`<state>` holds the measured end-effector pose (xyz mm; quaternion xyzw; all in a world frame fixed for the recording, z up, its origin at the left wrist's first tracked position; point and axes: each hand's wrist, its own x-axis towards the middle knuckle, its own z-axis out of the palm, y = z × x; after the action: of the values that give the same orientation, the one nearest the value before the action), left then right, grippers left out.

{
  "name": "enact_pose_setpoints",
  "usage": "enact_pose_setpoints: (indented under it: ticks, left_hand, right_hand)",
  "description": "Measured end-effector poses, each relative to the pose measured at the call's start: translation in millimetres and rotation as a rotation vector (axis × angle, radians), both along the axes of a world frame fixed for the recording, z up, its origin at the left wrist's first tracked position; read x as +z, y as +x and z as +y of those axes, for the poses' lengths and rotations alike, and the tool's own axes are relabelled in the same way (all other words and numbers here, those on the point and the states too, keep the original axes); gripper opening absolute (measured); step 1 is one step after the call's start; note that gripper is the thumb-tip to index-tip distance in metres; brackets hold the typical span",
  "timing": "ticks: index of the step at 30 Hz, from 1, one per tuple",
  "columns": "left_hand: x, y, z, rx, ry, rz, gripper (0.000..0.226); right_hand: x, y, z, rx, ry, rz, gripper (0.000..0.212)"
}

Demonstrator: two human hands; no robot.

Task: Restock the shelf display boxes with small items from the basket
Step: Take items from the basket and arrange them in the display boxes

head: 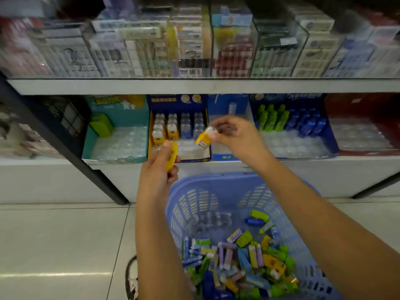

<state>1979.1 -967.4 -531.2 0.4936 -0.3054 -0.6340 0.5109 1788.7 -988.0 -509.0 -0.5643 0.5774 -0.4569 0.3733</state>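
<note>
My right hand (234,135) pinches a small yellow item with a clear cap (203,138) over the front of the blue-and-yellow display box (179,158) on the lower shelf. That box holds rows of yellow and blue items at its back. In front of the box's left edge my left hand (159,172) grips a second yellow item (172,155). Below both arms sits the blue plastic basket (216,187), filled with several small green, blue, purple and yellow items (242,260).
A teal display box (114,156) with a few green items stands left of the blue-and-yellow one. To the right are a blue box (225,158), a box of green and blue bottles (290,122) and a red box (363,124). A black shelf post (71,152) slants down at left. Tiled floor (54,245) lies beyond.
</note>
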Motion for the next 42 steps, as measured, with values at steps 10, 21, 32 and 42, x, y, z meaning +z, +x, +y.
enact_pose_setpoints:
  ticks: [10,21,32,42]
  left_hand:
    - [-24,29,-10,0.202,0.174,0.167,0.023]
    - [-34,29,-13,0.153,0.196,0.214,0.025]
    - [-42,24,-16,0.116,0.211,0.120,0.023]
    - [-46,26,-16,0.114,0.201,0.090,0.024]
  right_hand:
    - [-11,72,-82,0.123,-0.001,0.551,0.016]
    - [-1,72,-77,0.215,0.051,0.721,0.026]
    - [-11,90,-90,0.157,0.063,1.011,0.051]
    - [5,97,-97,0.238,0.269,0.909,0.036]
